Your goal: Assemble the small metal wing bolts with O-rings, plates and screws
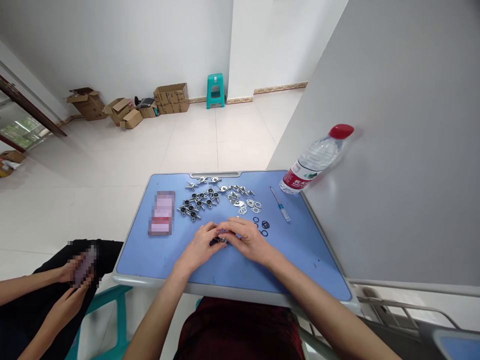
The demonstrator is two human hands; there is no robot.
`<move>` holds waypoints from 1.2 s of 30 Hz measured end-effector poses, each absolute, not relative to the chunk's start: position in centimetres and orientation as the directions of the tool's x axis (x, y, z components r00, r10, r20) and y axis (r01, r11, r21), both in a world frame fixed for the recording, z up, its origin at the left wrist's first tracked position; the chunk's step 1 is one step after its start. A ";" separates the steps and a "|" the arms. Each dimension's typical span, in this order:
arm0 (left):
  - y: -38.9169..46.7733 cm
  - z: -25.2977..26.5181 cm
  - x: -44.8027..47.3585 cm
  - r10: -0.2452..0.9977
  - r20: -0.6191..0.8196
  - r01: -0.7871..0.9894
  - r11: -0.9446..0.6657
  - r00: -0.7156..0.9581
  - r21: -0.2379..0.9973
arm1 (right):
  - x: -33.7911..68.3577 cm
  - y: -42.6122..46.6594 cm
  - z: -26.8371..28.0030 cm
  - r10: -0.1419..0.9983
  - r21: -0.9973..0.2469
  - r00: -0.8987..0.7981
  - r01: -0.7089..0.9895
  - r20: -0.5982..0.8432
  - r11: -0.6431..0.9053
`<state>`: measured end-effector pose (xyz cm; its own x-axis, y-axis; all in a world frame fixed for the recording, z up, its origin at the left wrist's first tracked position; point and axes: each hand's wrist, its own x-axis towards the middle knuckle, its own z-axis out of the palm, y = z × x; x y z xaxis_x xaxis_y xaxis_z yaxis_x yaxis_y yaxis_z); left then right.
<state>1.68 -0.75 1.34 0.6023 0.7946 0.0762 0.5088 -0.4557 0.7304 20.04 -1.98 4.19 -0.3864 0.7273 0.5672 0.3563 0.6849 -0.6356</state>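
Observation:
Close together over the front middle of the blue tabletop (180, 265), my left hand (202, 246) and my right hand (245, 240) pinch a small metal fitting (222, 239) between their fingertips. Most of this part is covered by the fingers. Black rubber rings (265, 224) lie just right of my right hand. Beyond them are several flat metal gaskets (253, 206) and small metal pins (242, 190). A cluster of metal fittings with black centres (200, 201) sits ahead of my left hand. Several bare metal pieces (192, 185) lie at the far edge.
A blue-tipped screwdriver (280, 205) and a red-capped water bottle (313, 160) are at the right, by a grey panel (393, 150). On the left lies a blurred phone (162, 213). Another person's hands (77, 280) hold a blurred object. Cardboard boxes (171, 98) and a green stool (215, 91) stand by the wall.

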 end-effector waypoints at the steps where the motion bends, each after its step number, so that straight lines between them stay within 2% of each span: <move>1: -0.7 1.3 1.7 0.795 0.077 0.508 -0.455 0.602 0.731 | 19.8 -2.0 4.1 0.729 -0.629 -0.373 0.370 0.574 0.684; 5: -0.7 1.3 1.8 0.794 0.083 0.505 -0.459 0.602 0.730 | 19.5 -2.0 3.5 0.732 -0.617 -0.342 0.395 0.589 0.681; 10: -0.8 1.5 1.9 0.791 0.099 0.495 -0.470 0.604 0.730 | 20.0 -2.0 3.4 0.686 -0.565 -0.412 0.389 0.600 0.728; 15: -0.8 1.7 1.9 0.781 0.120 0.490 -0.494 0.613 0.718 | 20.4 -2.1 3.7 0.690 -0.579 -0.441 0.377 0.574 0.723; 25: -0.8 1.8 1.6 0.811 0.041 0.547 -0.430 0.583 0.718 | 20.2 -2.3 3.7 0.685 -0.578 -0.407 0.367 0.604 0.729; 31: -0.8 1.9 1.6 0.801 0.055 0.533 -0.446 0.596 0.719 | 19.7 -2.4 4.0 0.670 -0.570 -0.418 0.352 0.614 0.742; 36: -0.7 1.6 1.5 0.793 0.055 0.521 -0.449 0.607 0.726 | 19.1 -2.2 3.8 0.727 -0.606 -0.359 0.403 0.585 0.686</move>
<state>1.52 -0.72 1.59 0.6065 0.7931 0.0551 0.5207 -0.4487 0.7263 19.10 -2.25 3.85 -0.3592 0.7270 0.5852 0.4027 0.6864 -0.6055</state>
